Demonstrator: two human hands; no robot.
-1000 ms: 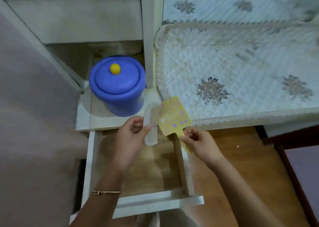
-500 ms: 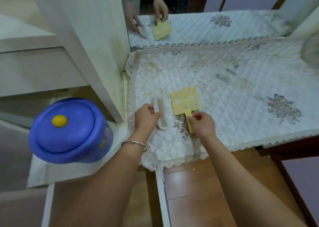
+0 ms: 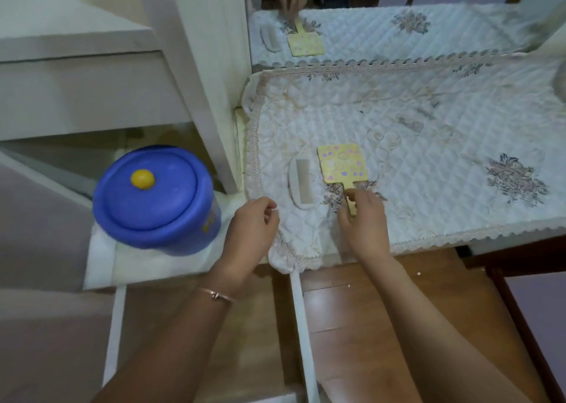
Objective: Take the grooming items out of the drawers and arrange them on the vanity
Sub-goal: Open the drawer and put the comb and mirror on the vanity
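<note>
Blue tub (image 3: 156, 197) sits untouched on the left; your left hand (image 3: 252, 228) has just let go, loosely curled and empty, comb (image 3: 301, 185) now on the bench. Right hand (image 3: 363, 218) still pinches the yellow mirror (image 3: 341, 163) handle, laid beside it.

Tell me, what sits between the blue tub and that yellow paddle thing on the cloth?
In the head view, a white comb lies flat on the quilted cloth, between the blue tub and the yellow paddle.

The left hand (image 3: 251, 228) has let go of the comb (image 3: 301, 183), which now lies flat near the cloth's (image 3: 428, 163) left edge. The hand has drawn back, empty, past that edge. The mirror (image 3: 342, 164) has come down onto the cloth beside the comb.
</note>
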